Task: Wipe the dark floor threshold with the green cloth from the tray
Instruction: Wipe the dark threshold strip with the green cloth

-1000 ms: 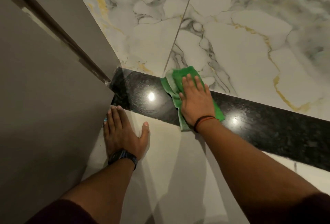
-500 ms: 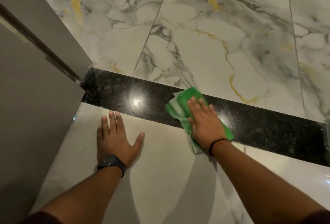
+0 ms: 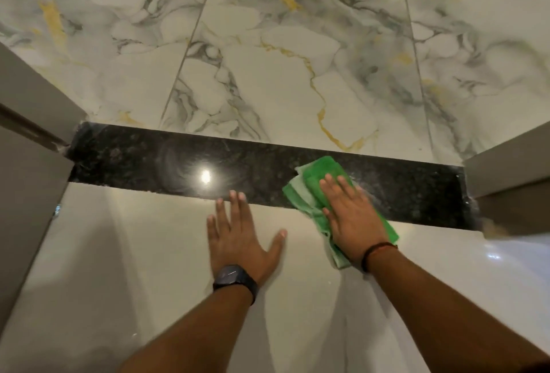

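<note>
A dark speckled stone threshold (image 3: 166, 161) runs across the floor between two door frames. The folded green cloth (image 3: 320, 171) lies on its right half, overhanging the near edge. My right hand (image 3: 352, 218) presses flat on the cloth, fingers together and pointing away from me. My left hand (image 3: 238, 232) rests flat on the pale floor tile just in front of the threshold, fingers spread, fingertips touching its near edge. It holds nothing. No tray is in view.
White marble tiles (image 3: 282, 60) with grey and gold veins lie beyond the threshold. A grey door frame (image 3: 26, 170) stands at the left end and another door frame (image 3: 512, 176) at the right end. Glossy pale floor tile (image 3: 148, 253) lies under my arms.
My right hand has slid the cloth to the right along the threshold. My left hand has also shifted right on the pale tile, away from the left frame.
</note>
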Tool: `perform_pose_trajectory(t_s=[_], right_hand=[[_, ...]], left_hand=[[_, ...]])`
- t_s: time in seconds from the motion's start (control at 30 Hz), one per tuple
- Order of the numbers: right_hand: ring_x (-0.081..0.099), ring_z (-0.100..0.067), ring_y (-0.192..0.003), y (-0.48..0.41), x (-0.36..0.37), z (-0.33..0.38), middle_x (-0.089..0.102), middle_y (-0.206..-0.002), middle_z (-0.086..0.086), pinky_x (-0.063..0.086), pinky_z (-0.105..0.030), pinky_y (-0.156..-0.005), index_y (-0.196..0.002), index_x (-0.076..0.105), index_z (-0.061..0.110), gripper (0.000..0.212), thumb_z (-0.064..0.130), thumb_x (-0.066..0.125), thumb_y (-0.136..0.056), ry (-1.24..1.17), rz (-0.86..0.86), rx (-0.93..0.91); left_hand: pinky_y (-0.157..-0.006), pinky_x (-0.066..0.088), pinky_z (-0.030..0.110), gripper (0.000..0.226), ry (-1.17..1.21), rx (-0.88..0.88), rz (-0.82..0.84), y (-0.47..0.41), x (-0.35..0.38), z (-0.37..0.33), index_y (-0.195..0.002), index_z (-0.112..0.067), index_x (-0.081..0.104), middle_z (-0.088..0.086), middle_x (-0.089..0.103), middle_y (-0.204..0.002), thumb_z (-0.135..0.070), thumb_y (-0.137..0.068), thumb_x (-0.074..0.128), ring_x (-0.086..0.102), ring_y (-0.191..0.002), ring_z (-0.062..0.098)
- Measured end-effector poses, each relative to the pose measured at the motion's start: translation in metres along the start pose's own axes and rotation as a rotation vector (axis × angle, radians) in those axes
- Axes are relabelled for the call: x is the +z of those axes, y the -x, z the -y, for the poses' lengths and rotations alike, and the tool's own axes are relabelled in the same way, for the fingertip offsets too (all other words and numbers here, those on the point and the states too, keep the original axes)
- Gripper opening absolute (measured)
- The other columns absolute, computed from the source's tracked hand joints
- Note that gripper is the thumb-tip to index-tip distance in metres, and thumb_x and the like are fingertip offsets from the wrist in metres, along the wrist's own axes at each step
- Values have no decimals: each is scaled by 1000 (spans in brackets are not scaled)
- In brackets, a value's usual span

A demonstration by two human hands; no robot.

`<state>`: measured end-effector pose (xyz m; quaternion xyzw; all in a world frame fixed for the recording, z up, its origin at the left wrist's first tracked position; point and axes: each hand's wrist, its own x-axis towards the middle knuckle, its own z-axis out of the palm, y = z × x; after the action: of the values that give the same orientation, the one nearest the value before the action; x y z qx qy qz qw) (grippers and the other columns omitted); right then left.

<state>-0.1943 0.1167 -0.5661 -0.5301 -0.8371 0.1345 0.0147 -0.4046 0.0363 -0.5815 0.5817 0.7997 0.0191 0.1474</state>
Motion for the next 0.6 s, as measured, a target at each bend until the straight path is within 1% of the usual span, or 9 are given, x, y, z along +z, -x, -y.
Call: perform_pose_trajectory(t_s=[0.07,0.17,0.23,0.3,0.37,0.5,0.6], right_hand=[[20,-26,-142,10,-7,-38,29,-154,-8,11,-44,-114,-146,26,15,54,21,42,-94,-6,-61,134],[23,-33,-141,18,-18,-93,29,-153,-14,18,-54,-113,-144,29,10,53,17,43,-93,-30,-158,373],[22,-33,-141,19,-22,-114,28,-153,-14,19,-55,-112,-143,30,9,51,18,42,-94,-40,-205,458],[21,-34,-141,21,-21,-119,28,-153,-14,18,-54,-112,-143,30,9,51,19,41,-95,-56,-223,453],[21,-34,-141,27,-20,-117,28,-153,-14,17,-54,-112,-144,29,10,51,17,42,-94,-75,-208,410],[17,-29,-143,56,-18,-102,25,-155,-10,16,-51,-114,-146,23,16,56,17,41,-94,-63,-91,314],[13,-25,-144,92,-12,-78,22,-156,-4,14,-46,-115,-147,20,20,56,23,37,-94,-45,-26,217]], left_hand=[[-119,0,48,101,-31,63,-28,2,4,-13,-152,-11,3,7,4,-162,-77,-79,26,-1,-148,30],[-119,1,48,99,-44,72,-48,2,6,-12,-152,-13,0,6,2,-162,-77,-80,23,-4,-148,29],[-119,1,49,99,-40,74,-40,1,6,-12,-152,-14,-4,6,0,-162,-77,-80,20,-7,-148,28],[-119,0,49,99,-48,76,-28,0,6,-12,-152,-15,-6,6,-3,-162,-77,-79,19,-8,-148,28],[-119,1,49,98,-54,76,-23,0,7,-12,-152,-16,-7,5,-4,-163,-77,-79,18,-8,-148,28],[-120,2,48,96,-60,83,-37,2,7,-12,-152,-15,-6,6,-3,-163,-75,-81,17,-8,-148,27],[-120,1,46,94,-67,168,-16,5,9,-19,-152,-15,-6,6,-3,-162,-74,-82,18,-10,-148,26]])
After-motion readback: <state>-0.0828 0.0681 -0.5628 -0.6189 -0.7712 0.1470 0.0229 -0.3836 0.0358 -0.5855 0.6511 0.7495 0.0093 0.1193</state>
